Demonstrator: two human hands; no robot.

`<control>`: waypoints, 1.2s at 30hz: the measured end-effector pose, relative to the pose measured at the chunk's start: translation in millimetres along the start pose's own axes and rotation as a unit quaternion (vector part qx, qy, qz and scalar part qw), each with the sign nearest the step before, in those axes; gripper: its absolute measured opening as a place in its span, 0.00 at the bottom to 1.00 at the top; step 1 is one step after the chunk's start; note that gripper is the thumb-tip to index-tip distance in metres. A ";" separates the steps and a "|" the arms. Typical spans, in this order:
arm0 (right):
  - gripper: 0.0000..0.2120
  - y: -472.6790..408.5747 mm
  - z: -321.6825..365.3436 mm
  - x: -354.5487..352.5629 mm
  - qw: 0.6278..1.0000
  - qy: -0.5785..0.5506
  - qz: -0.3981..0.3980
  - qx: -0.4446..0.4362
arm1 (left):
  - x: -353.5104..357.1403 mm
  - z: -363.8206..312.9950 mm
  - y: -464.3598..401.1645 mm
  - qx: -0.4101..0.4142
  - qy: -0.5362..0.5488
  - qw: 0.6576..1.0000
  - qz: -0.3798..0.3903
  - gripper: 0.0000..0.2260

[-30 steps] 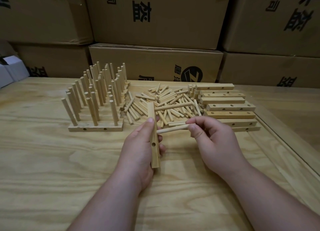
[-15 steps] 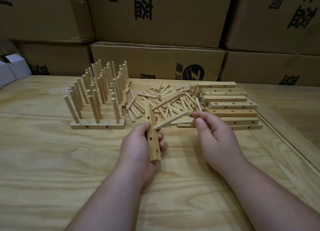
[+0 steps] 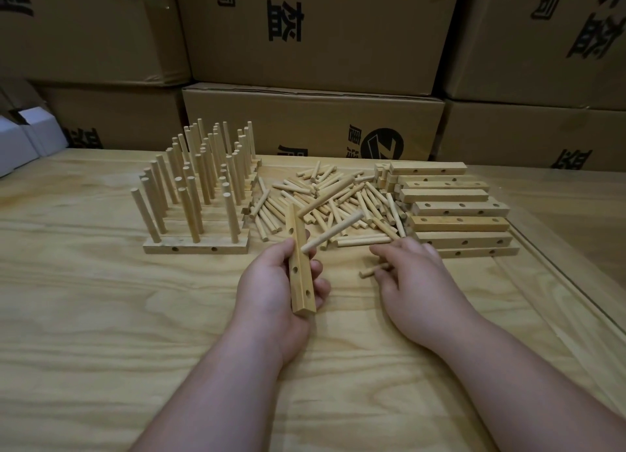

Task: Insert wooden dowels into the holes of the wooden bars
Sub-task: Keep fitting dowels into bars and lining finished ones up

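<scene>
My left hand (image 3: pixel 271 282) grips a wooden bar (image 3: pixel 300 275) held roughly upright above the table, its drilled holes facing me. One dowel (image 3: pixel 333 231) sticks out of the bar's upper hole, slanting up to the right. My right hand (image 3: pixel 413 279) lies low on the table just right of the bar, and its fingertips pinch a short dowel (image 3: pixel 371 270) that pokes out to the left. A loose pile of dowels (image 3: pixel 338 194) lies behind both hands.
Finished bars with upright dowels (image 3: pixel 196 194) stand in rows at the left. A stack of empty drilled bars (image 3: pixel 457 209) lies at the right, beside a raised table edge (image 3: pixel 555 282). Cardboard boxes (image 3: pixel 311 123) wall off the back; white boxes (image 3: pixel 20 143) sit far left.
My right hand let go of the dowel now standing in the bar's hole and dropped to the table onto another dowel. My left hand tilted the bar slightly.
</scene>
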State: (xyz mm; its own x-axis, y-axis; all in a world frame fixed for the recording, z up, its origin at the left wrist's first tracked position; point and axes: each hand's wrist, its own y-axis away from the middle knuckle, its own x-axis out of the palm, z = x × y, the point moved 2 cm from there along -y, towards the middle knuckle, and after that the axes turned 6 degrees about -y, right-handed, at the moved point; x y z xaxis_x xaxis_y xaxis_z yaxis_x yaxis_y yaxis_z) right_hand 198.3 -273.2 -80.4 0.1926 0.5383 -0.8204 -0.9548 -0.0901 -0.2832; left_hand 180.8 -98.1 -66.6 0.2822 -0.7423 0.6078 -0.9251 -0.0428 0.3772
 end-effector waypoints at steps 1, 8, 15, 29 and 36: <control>0.15 -0.4 0.4 0.0 1.000 0.000 0.000 -0.002 | -0.1 0.2 -0.4 0.001 -0.003 1.000 0.000 0.14; 0.01 2.2 10.8 -6.1 0.995 -0.079 -0.033 -0.054 | -1.5 3.0 -4.1 0.019 -0.015 1.000 -0.003 0.12; 0.06 14.1 27.5 -15.5 0.906 -0.406 -0.107 -0.043 | -1.4 2.4 -2.6 0.026 -0.005 1.000 0.006 0.12; 0.02 10.4 27.0 -13.5 0.827 -0.561 0.028 0.029 | 1.7 0.4 0.3 0.025 -0.004 1.000 -0.004 0.16; 0.02 9.1 24.8 -9.4 0.829 -0.558 0.030 0.021 | 0.4 -0.1 0.7 0.019 0.005 1.000 -0.002 0.16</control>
State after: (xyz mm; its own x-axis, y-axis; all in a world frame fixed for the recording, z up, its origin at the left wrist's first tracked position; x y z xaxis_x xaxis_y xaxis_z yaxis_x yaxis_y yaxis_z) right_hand 182.2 -258.4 -62.9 -0.1616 0.9761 0.1456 -0.9668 -0.1270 -0.2215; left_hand 180.3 -98.3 -66.0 0.2878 -0.7348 0.6142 -0.9329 -0.0701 0.3532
